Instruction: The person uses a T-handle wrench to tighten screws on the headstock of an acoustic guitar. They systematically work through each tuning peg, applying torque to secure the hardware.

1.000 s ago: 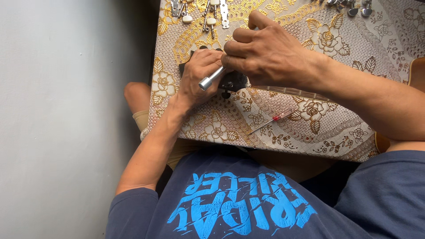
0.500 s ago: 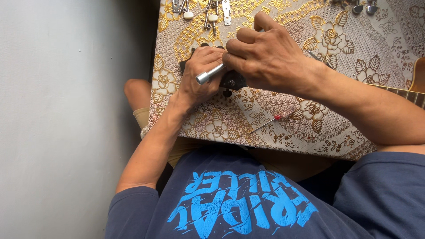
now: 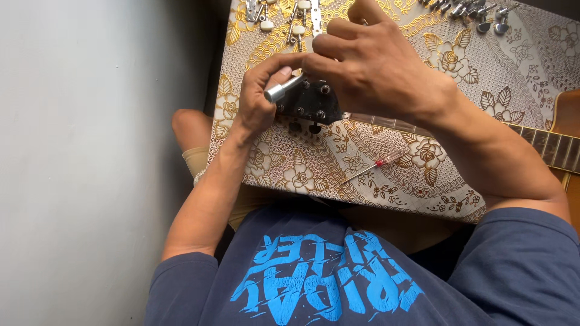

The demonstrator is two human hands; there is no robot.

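Observation:
A black guitar headstock (image 3: 311, 104) with round metal bushings lies on a gold floral cloth (image 3: 374, 157). My left hand (image 3: 260, 99) grips a short silver metal tool (image 3: 283, 89) at the headstock's left edge. My right hand (image 3: 377, 63) curls over the top of the headstock, fingertips meeting the tool; what the fingers pinch is hidden. The guitar neck (image 3: 544, 142) runs off to the right under my right forearm.
A small red-handled screwdriver (image 3: 371, 167) lies on the cloth below the neck. Loose tuning machines (image 3: 284, 15) sit at the top left, and more tuning pegs (image 3: 477, 11) at the top right. A grey wall or floor fills the left side.
Both hands stay on the headstock. The silver tool has tilted slightly and the fingers have shifted a little around it.

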